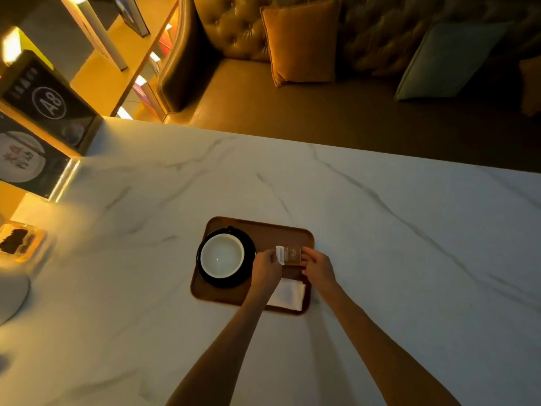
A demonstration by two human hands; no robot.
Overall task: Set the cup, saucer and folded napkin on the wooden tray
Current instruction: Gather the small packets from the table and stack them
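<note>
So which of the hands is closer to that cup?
Left. The left hand sits just beside the saucer's edge, right of the white cup. The right hand is farther right, across the small packet both hands pinch.

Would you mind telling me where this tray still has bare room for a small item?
The wooden tray is bare along its far strip, beyond the small packet both hands hold. Its left side is crowded by the cup on its saucer; the folded napkin fills the near right corner.
</note>
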